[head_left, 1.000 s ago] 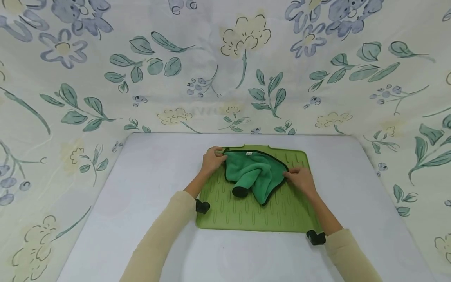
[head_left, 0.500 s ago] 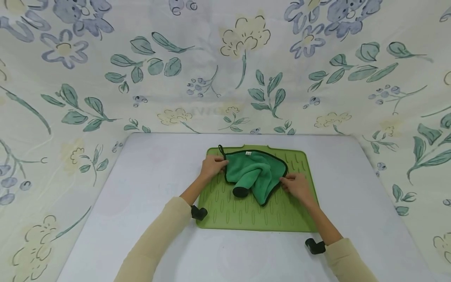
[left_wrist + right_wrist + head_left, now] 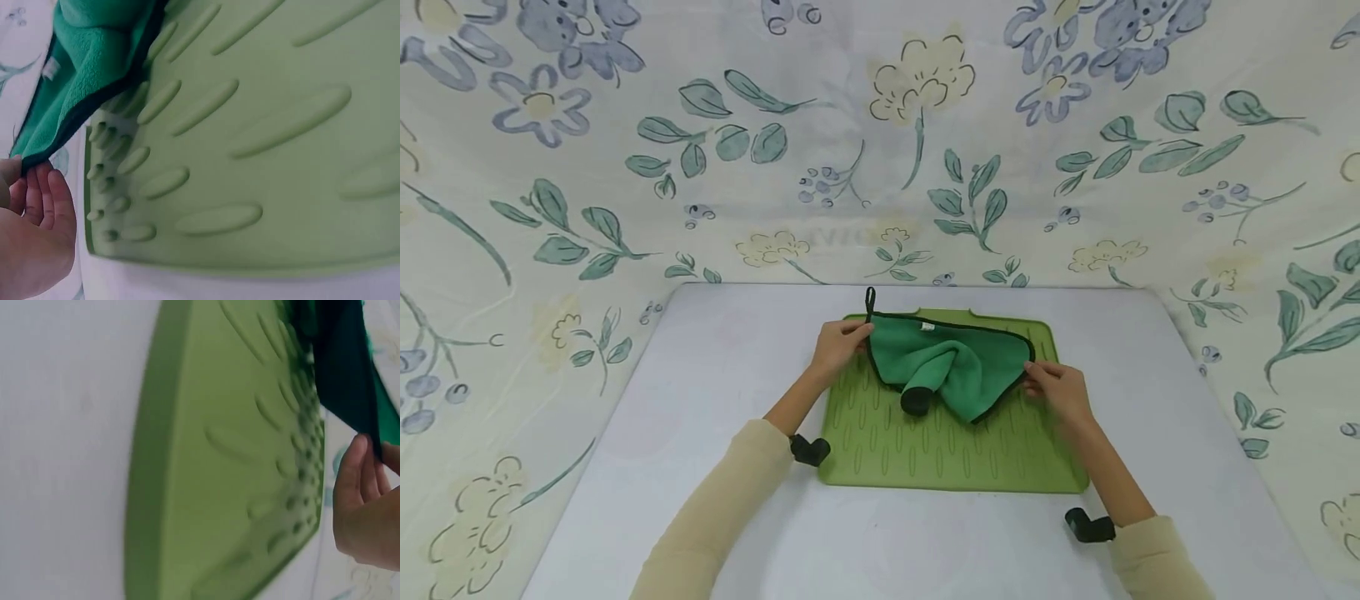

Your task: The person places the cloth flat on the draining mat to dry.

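Since 0.5 s ago, the left hand [image 3: 838, 343] has shifted outward to the left and the right hand [image 3: 1062, 392] outward to the right. The green cloth [image 3: 992, 358] between the 2 is now spread wider, its upper edge straighter. The black loop [image 3: 870, 309] reaches farther past the far edge of the mat [image 3: 955, 475], and the lower tip [image 3: 976, 418] has moved away and rightward.
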The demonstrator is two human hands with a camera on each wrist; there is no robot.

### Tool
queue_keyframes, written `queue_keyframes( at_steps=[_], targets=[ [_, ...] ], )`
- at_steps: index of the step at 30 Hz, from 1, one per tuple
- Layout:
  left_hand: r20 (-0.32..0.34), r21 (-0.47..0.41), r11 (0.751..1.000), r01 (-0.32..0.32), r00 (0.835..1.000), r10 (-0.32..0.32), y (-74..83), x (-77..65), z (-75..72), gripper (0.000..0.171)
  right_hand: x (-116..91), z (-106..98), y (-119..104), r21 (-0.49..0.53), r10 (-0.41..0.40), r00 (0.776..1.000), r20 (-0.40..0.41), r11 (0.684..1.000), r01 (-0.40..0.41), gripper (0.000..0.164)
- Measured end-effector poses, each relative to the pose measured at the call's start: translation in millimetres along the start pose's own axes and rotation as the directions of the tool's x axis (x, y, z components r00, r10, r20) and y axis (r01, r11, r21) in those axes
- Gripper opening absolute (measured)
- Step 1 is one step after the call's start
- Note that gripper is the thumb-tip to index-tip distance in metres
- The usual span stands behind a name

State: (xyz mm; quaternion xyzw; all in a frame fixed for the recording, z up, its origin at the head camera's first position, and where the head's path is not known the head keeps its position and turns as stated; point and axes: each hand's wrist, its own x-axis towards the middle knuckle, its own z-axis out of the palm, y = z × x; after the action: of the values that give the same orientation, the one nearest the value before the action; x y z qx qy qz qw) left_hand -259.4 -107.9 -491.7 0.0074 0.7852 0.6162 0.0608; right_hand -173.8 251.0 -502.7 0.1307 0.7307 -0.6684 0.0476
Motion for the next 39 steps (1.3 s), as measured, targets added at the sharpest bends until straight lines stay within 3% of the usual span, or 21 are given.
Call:
queue_keyframes(
  at_steps=[8,17,22,30,39],
  targets=[
    [0.048,-0.015,1.000,0.021,0.999,-0.020,2.8,-1.6,-7.4,0.032,-5.1,-28.5,-6.7,0.028,0.019,0.999,0.044,0.999,-0.020,0.046],
    [0.109,0.007,1.000,0.013,0.994,-0.014,10.1,-6.4,-6.7,0.033,-4.5,-51.6,-3.6,-0.043,0.021,0.992,0.128,0.999,-0.015,0.048],
    [0.071,0.042,0.999,0.024,0.997,-0.027,5.3,-1.9,2.3,0.032,5.0,-47.8,2.9,-0.068,0.025,0.988,0.152,0.998,-0.015,0.046],
    [-0.034,0.108,0.991,0.080,0.997,-0.076,-4.4,13.5,19.1,0.030,26.3,-32.1,-0.4,-0.104,0.000,0.999,0.043,0.995,0.004,0.047],
    [-0.009,0.168,0.978,0.119,0.993,-0.120,-7.1,4.8,22.3,0.032,26.2,-23.7,-0.5,-0.171,0.040,0.998,0.043,0.985,-0.032,0.049]
  ],
)
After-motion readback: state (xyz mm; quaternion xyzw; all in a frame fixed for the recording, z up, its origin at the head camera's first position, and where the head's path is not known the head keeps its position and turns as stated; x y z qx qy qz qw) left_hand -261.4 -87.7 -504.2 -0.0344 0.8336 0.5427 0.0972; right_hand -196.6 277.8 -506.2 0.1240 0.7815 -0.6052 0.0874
